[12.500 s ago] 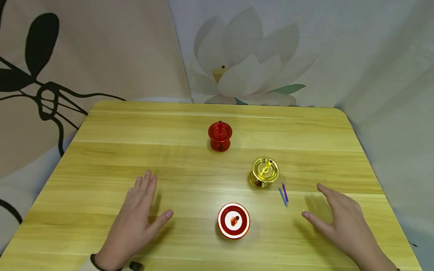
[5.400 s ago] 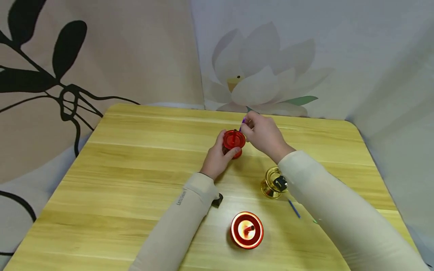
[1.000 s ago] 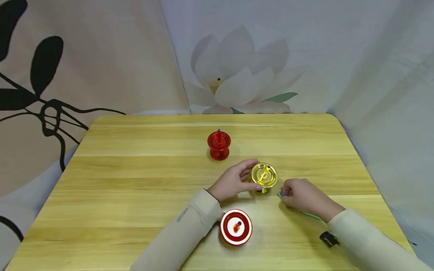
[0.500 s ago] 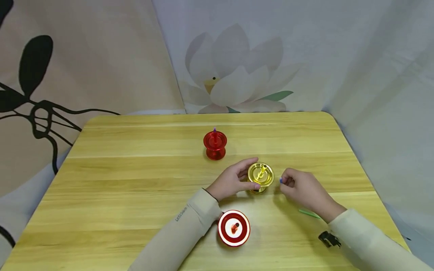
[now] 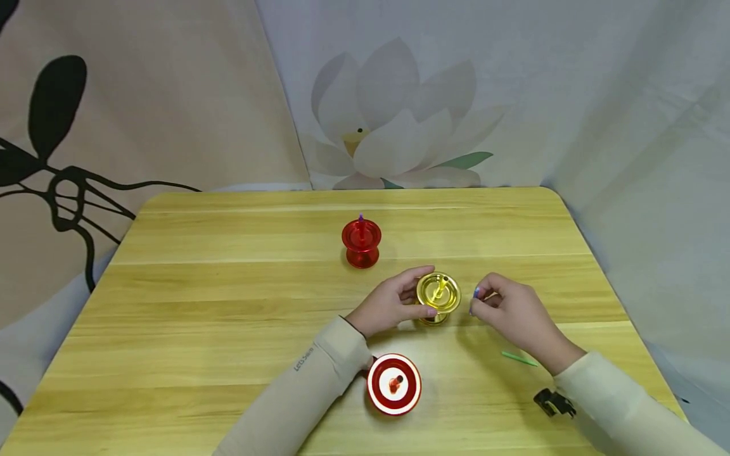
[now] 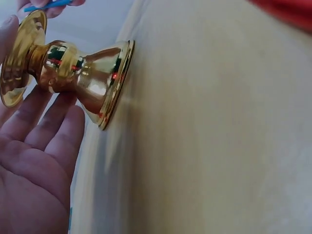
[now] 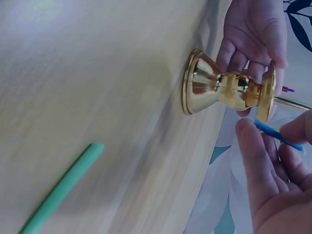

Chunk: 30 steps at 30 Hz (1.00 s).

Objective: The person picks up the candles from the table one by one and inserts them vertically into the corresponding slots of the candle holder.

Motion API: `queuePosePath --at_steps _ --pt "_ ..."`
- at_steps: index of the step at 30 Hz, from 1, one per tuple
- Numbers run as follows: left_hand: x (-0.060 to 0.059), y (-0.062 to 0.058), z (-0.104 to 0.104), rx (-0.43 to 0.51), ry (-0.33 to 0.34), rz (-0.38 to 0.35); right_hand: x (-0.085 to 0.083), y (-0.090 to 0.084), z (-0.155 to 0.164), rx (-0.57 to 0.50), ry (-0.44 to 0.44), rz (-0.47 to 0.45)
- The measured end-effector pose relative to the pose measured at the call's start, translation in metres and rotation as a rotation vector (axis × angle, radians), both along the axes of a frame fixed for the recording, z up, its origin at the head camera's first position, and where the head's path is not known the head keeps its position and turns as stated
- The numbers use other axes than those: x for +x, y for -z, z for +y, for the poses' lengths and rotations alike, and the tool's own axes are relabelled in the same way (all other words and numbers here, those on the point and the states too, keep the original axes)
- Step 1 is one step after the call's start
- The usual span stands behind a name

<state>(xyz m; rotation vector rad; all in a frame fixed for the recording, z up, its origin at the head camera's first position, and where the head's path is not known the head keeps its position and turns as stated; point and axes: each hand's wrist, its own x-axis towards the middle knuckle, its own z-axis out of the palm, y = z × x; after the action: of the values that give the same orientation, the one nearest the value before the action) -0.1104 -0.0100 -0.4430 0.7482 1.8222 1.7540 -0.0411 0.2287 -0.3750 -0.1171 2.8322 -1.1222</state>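
A gold candle holder [image 5: 438, 292], with a thin tube leaning up from its dish, stands upright on the table. My left hand [image 5: 393, 302] holds it from the left, thumb at the rim and fingers behind the stem [image 6: 62, 63]. Just right of it, my right hand [image 5: 518, 315] pinches a slim blue stick [image 7: 278, 135] between thumb and fingers. In the right wrist view this stick is close to the dish rim. A purple stick tip [image 5: 361, 217] shows at the top of the red candle holder [image 5: 362, 244] farther back.
A second red candle holder [image 5: 393, 405], brightly lit inside, stands near the front, close to the left sleeve [image 5: 319, 380]. A green stick [image 5: 519, 359] lies on the wooden table [image 5: 228, 304] beneath the right forearm. Printed curtains hang behind the table.
The purple stick went from the table to the back red holder. My left hand moved from that holder to the gold one. My right hand picked up the blue stick and raised it slightly.
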Motion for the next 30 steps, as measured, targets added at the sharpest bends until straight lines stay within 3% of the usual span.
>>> queuePosePath --at_steps 21,30 --pt "0.0 -0.001 0.0 -0.031 0.017 -0.016 -0.002 -0.017 -0.015 -0.091 -0.009 0.036" --pt "0.001 0.0 -0.002 -0.028 0.016 0.003 -0.012 -0.026 -0.025 -0.064 -0.03 0.139"
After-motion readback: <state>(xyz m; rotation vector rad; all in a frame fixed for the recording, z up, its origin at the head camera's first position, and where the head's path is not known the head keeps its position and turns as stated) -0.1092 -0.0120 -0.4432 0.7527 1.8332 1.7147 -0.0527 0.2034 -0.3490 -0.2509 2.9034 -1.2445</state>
